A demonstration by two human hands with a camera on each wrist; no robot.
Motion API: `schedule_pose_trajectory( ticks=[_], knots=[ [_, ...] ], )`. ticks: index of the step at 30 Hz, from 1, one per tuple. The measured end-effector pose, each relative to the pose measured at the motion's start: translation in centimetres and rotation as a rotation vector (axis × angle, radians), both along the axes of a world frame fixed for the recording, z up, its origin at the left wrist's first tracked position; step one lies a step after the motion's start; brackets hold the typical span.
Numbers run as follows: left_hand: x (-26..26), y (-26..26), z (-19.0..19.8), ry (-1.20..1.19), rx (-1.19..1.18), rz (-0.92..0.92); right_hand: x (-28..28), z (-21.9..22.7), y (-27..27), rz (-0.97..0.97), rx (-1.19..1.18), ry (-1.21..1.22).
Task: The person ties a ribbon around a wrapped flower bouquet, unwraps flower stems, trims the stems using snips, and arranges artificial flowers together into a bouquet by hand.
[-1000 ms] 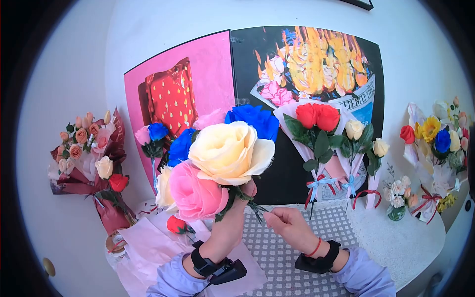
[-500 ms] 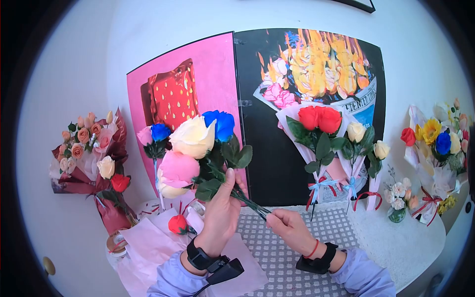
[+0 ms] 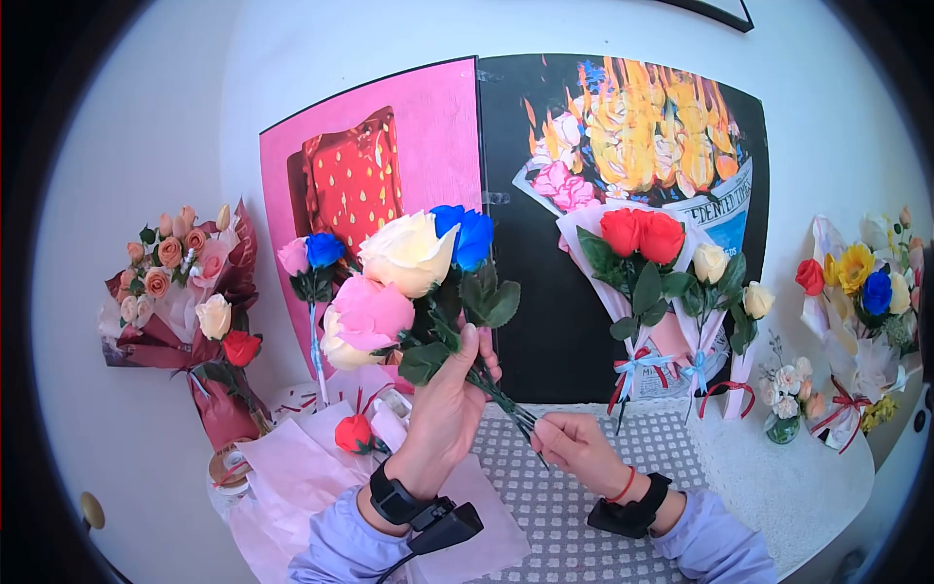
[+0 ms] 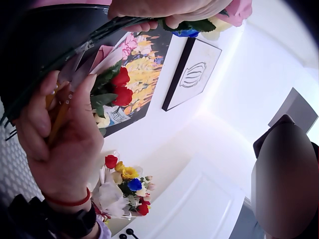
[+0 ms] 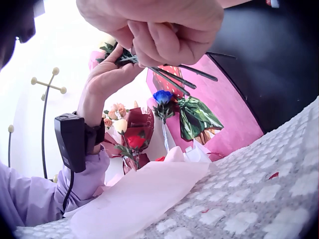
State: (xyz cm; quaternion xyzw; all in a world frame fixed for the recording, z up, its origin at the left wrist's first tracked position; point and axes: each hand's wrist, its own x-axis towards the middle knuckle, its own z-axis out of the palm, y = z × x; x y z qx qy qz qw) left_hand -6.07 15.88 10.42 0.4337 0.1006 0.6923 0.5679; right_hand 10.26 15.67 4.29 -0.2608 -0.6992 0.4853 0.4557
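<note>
My left hand [image 3: 449, 404] grips a bunch of artificial roses by the stems, just under the leaves. Its blooms lean to the upper left: a cream rose [image 3: 409, 255], a pink rose [image 3: 372, 311] and blue roses [image 3: 474, 239]. Lower down, my right hand [image 3: 584, 453] pinches the green stems [image 3: 511, 404] near their ends. The left wrist view shows the right hand [image 4: 65, 134] with bent fingers beside the stems [image 4: 94, 37], an orange strip between them. In the right wrist view the stem ends [image 5: 174, 79] stick out below the right hand [image 5: 164, 35].
Pink wrapping paper [image 3: 302, 467] and a red rose [image 3: 354, 434] lie at left on the patterned cloth [image 3: 559, 506]. Wrapped bouquets stand at left [image 3: 216, 428] and right [image 3: 856, 360]. Smaller wrapped roses [image 3: 642, 237] lean against the dark poster [image 3: 535, 331]; a small vase [image 3: 781, 428] stands near them.
The bunch has turned from facing me to leaning left, with its stems exposed towards the lower right. My right hand has moved slightly right and down along with the stem ends.
</note>
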Motion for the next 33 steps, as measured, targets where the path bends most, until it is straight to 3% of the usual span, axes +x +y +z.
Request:
schedule_pose_trajectory(
  ticks=[4,14,16,22,29,33],
  knots=[
    [-0.3,0.7,-0.4,-0.018,0.011,0.012,0.1,0.4,0.0,-0.101,0.039,-0.162],
    [-0.3,0.8,-0.4,-0.043,-0.010,0.035,0.2,-0.1,0.4,-0.114,0.100,-0.191],
    [-0.4,0.9,-0.5,-0.046,-0.016,0.008,-0.1,-0.3,0.3,-0.214,0.197,-0.183],
    [-0.3,0.9,-0.5,-0.038,-0.026,0.016,-0.1,0.1,-0.1,-0.279,0.213,-0.223],
    [0.0,0.5,-0.5,-0.060,-0.010,0.071,0.0,0.5,-0.2,-0.231,0.141,-0.224],
    [0.7,-0.1,-0.5,-0.055,0.020,0.068,-0.1,0.9,-0.6,-0.126,-0.025,-0.054]
  ],
)
